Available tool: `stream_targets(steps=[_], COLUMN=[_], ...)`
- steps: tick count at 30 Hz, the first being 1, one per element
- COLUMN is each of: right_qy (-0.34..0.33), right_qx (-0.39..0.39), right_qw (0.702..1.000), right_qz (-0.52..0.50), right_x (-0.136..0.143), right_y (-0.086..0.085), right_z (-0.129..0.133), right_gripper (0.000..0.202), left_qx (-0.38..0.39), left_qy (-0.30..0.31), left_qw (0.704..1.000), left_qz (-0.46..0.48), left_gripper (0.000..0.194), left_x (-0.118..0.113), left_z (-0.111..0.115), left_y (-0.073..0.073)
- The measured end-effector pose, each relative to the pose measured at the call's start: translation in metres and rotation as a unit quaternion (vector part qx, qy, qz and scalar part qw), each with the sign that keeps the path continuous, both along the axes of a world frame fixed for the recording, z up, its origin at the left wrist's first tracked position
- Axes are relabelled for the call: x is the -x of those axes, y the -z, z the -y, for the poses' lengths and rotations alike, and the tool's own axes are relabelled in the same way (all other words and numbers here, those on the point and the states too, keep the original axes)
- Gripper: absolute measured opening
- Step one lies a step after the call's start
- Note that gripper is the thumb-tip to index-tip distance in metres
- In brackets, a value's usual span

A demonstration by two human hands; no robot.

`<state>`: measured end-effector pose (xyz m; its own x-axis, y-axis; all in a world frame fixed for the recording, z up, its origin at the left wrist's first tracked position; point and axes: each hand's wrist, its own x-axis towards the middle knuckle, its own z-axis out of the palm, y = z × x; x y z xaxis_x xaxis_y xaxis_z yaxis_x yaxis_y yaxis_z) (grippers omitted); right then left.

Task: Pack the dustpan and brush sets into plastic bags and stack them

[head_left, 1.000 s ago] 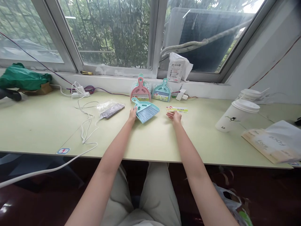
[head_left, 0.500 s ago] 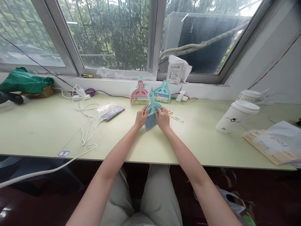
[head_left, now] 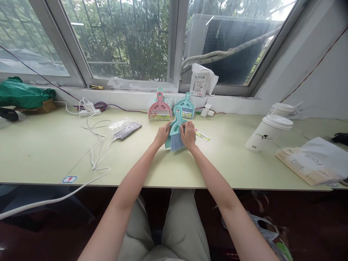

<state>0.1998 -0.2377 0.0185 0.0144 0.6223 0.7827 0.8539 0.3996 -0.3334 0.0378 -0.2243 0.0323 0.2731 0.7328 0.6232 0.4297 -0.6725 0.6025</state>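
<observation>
A teal hand brush (head_left: 177, 137) with blue-grey bristles stands upright against a teal dustpan (head_left: 168, 141), mostly hidden behind it. My left hand (head_left: 162, 134) grips the dustpan's left edge. My right hand (head_left: 188, 133) has its fingers curled on the brush head's right side. Behind them stand a wrapped pink dustpan set (head_left: 160, 106) and a wrapped teal set (head_left: 187, 106). A yellow-green label card (head_left: 202, 135) lies just right of my right hand.
On the table (head_left: 217, 163), a phone (head_left: 127, 131) and white cables (head_left: 98, 152) lie left. White cups (head_left: 268, 133) and a paper package (head_left: 312, 161) are at the right. A power strip (head_left: 90, 111) sits at the back left, and a white packet (head_left: 201, 81) on the sill.
The brush has turned more upright and stands out from the dustpan, whose lower left corner now shows beside the bristles. The camera view has shifted slightly.
</observation>
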Motion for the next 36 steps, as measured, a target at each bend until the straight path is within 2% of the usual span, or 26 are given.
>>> stream_targets(steps=[5, 7, 11, 14, 16, 19, 21, 23, 28, 33, 36], right_qy=[0.033, 0.031, 0.045, 0.073, 0.092, 0.127, 0.14, 0.148, 0.149, 0.15, 0.142], right_qx=[0.028, 0.023, -0.003, 0.033, 0.089, 0.177, 0.225, 0.254, 0.291, 0.34, 0.336], right_qw=[0.998, 0.998, 0.998, 0.995, 0.987, 0.966, 0.953, 0.945, 0.936, 0.918, 0.924], right_qz=[0.039, 0.047, 0.034, 0.061, 0.098, 0.136, 0.146, 0.144, 0.131, 0.143, 0.112], right_x=[0.005, 0.002, -0.012, -0.026, -0.036, -0.047, -0.051, -0.054, -0.054, -0.049, -0.047], right_y=[-0.013, -0.02, -0.032, -0.03, -0.021, -0.001, 0.01, 0.016, 0.009, 0.003, 0.0], right_z=[0.015, 0.023, 0.028, 0.017, 0.006, -0.008, -0.014, -0.016, -0.014, -0.008, -0.007], right_gripper=[0.035, 0.038, 0.045, 0.046, 0.044, 0.04, 0.036, 0.034, 0.036, 0.029, 0.026], left_qx=[-0.015, -0.009, 0.017, 0.035, 0.091, 0.182, 0.203, 0.197, 0.163, 0.145, 0.142], left_qy=[-0.06, -0.106, -0.251, -0.28, -0.292, -0.277, -0.267, -0.272, -0.28, -0.297, -0.31], left_qw=[0.998, 0.994, 0.968, 0.959, 0.952, 0.932, 0.917, 0.91, 0.911, 0.907, 0.912], left_qz=[-0.026, -0.038, -0.016, 0.019, -0.013, -0.147, -0.215, -0.243, -0.255, -0.263, -0.23], left_gripper=[0.04, 0.04, 0.045, 0.042, 0.039, 0.032, 0.027, 0.028, 0.042, 0.031, 0.025], left_x=[-0.002, 0.005, 0.044, 0.072, 0.079, 0.076, 0.073, 0.072, 0.073, 0.074, 0.076], left_z=[0.008, 0.008, -0.008, -0.02, -0.025, -0.026, -0.026, -0.026, -0.029, -0.031, -0.032], left_y=[-0.008, -0.012, -0.016, -0.016, -0.012, -0.004, 0.003, 0.008, 0.014, 0.017, 0.018])
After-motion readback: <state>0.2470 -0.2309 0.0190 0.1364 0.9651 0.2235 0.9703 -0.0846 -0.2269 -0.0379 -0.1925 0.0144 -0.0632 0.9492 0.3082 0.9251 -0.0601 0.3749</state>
